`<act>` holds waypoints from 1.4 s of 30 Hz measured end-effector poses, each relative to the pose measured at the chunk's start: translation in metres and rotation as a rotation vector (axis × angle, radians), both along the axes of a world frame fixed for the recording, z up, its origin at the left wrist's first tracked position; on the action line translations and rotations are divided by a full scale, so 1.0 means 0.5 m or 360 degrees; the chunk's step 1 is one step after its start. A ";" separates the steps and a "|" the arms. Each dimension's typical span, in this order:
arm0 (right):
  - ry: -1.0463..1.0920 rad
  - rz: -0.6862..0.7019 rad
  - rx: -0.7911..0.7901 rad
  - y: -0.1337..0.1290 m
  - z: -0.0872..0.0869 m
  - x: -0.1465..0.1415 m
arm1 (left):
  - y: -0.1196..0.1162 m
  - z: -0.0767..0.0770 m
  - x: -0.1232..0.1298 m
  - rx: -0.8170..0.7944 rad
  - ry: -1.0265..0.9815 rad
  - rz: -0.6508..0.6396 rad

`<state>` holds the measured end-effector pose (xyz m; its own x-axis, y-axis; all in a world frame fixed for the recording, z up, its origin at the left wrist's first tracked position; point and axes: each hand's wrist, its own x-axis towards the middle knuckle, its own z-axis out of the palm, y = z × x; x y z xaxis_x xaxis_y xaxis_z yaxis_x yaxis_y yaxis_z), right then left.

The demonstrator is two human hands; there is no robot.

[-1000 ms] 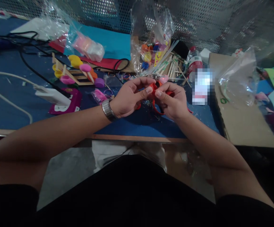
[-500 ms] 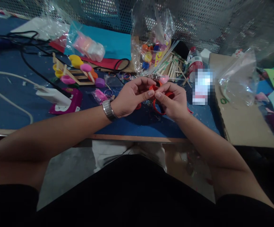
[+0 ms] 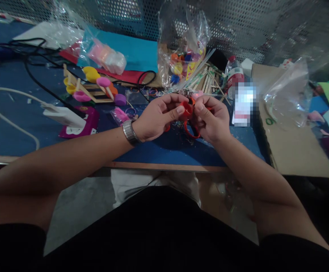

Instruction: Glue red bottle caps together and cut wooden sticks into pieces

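Note:
A small red cup-like piece [image 3: 187,110] is pinched between the thumb and fingers of my left hand [image 3: 161,116], above the blue table [image 3: 159,151]. Just to its right, my right hand [image 3: 213,118] has thumb and forefinger pressed together; whatever lies between them is too small to make out. Under the hands are red scissor-like handles [image 3: 192,130], partly hidden by the fingers. A wooden stick frame with yellow, pink and orange round pieces [image 3: 92,90] stands to the left, beside a purple piece [image 3: 120,99].
A magenta power strip [image 3: 89,121] with a white plug sits at left. Behind the hands are a clear bag of coloured balls [image 3: 176,68], wooden sticks [image 3: 210,81] and a bottle [image 3: 234,75]. A lit phone [image 3: 243,104] and cardboard [image 3: 290,147] lie at right.
My right hand has moved slightly right, away from my left fingers. The red piece in my left hand now shows more fully between the hands.

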<state>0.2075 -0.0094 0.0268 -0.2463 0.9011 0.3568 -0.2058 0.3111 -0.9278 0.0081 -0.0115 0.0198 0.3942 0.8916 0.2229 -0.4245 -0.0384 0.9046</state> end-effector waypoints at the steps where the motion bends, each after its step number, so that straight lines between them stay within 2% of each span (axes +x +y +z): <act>1: -0.0041 -0.0045 0.0047 0.000 0.000 0.003 | 0.000 0.000 0.000 -0.0003 -0.0014 -0.0015; 7: -0.0363 -0.0115 0.0295 -0.008 0.002 0.014 | 0.011 -0.013 0.000 0.0007 -0.0021 0.0015; 11: -0.0402 -0.0213 0.0378 -0.009 0.010 0.009 | 0.022 -0.025 -0.002 0.0095 0.0027 0.0106; 16: -0.0412 -0.0186 0.0293 -0.011 0.021 0.006 | 0.022 -0.027 -0.003 0.0175 0.0162 0.0143; 19: -0.0370 -0.0094 0.0182 -0.009 0.021 0.009 | 0.017 -0.022 -0.003 0.0208 0.0179 0.0138; 22: -0.0310 0.0012 0.0057 -0.004 0.015 0.009 | 0.012 -0.015 -0.003 0.0265 0.0221 0.0132; 31: -0.0014 0.0073 -0.0231 0.007 -0.015 -0.011 | 0.008 -0.003 0.001 0.0247 0.0251 0.0150; 42: 0.0003 0.0059 -0.0214 0.004 -0.008 -0.015 | 0.006 -0.001 0.002 0.0234 0.0217 0.0127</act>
